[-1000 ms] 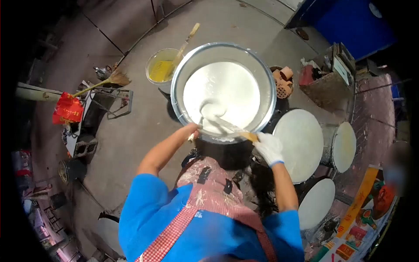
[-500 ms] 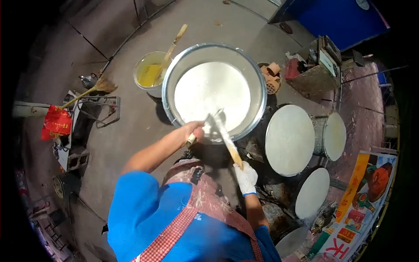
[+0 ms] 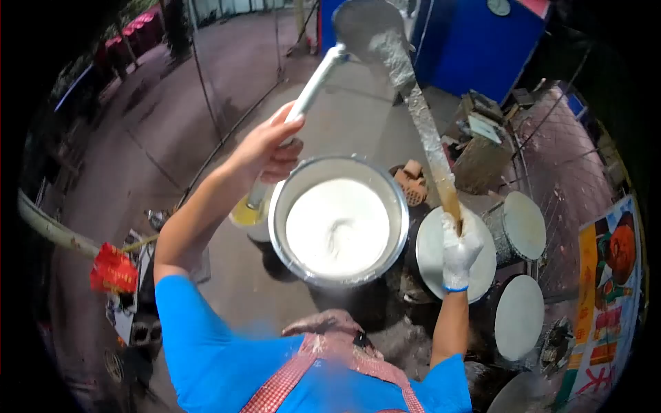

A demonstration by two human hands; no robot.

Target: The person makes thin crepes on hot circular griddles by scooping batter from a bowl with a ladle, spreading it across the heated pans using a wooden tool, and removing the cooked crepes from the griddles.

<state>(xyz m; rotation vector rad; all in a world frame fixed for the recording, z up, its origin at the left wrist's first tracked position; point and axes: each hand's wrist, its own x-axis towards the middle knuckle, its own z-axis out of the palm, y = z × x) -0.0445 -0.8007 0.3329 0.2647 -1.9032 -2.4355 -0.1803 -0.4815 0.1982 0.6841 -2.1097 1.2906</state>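
Two tools are up in the air over the floor, one in each of the worker's hands. The left grip (image 3: 275, 146), a bare hand, is clenched on the pale, straight handle of a round-bowled grey ladle (image 3: 359, 27). The right grip (image 3: 463, 249), in a white glove with a blue edge, clasps the yellowish wooden end of a long, flat paddle smeared with white (image 3: 430, 138). The paddle's far end meets the ladle's bowl from where I stand, though I can't tell whether they touch.

Nearer the worker is the wide, round silver metal pot (image 3: 398, 220), and in it lies the smooth white liquid (image 3: 330, 206). As I judge it, the dipping is done for now: both tools are clear of the pot, white clings to the paddle, and a curled mark shows in the liquid. What's left is plain enough too, a broad white pool within the pot's wall, its depth hidden from me.

The gloved hand is over a large, pale round disc (image 3: 430, 261) right of the pot. Whether any liquid has been spread on that disc, I can't tell; nor can I see how much the ladle carries.
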